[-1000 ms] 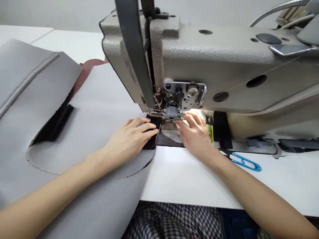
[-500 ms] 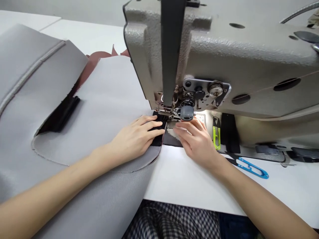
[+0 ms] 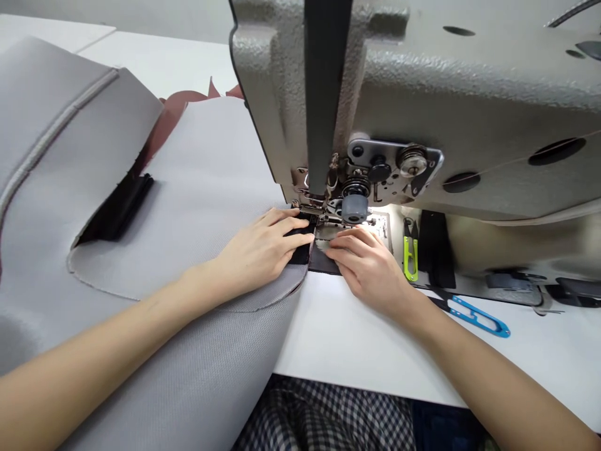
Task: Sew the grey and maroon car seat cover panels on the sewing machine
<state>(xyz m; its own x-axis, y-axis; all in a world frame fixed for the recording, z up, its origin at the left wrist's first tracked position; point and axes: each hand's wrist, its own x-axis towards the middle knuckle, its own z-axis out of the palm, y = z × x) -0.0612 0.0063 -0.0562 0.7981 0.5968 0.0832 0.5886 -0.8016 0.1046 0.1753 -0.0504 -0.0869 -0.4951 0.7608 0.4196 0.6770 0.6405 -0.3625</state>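
Two bare hands lie flat and slightly apart at frame centre. The left hand (image 3: 258, 250) presses a black fabric strip (image 3: 300, 254) on a grey woven fabric panel (image 3: 188, 351). The right hand (image 3: 369, 269) rests just before the steel presser foot (image 3: 312, 212) of one grey sewing machine (image 3: 422, 94). Two pairs of snips, lime-green thread snips (image 3: 410, 254) and blue thread snips (image 3: 474, 316), lie right, the blue pair on the white table (image 3: 375, 357).

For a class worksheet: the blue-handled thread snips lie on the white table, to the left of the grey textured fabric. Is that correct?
No: the head view shows the blue-handled thread snips on the white table to the right of the grey textured fabric, not the left.
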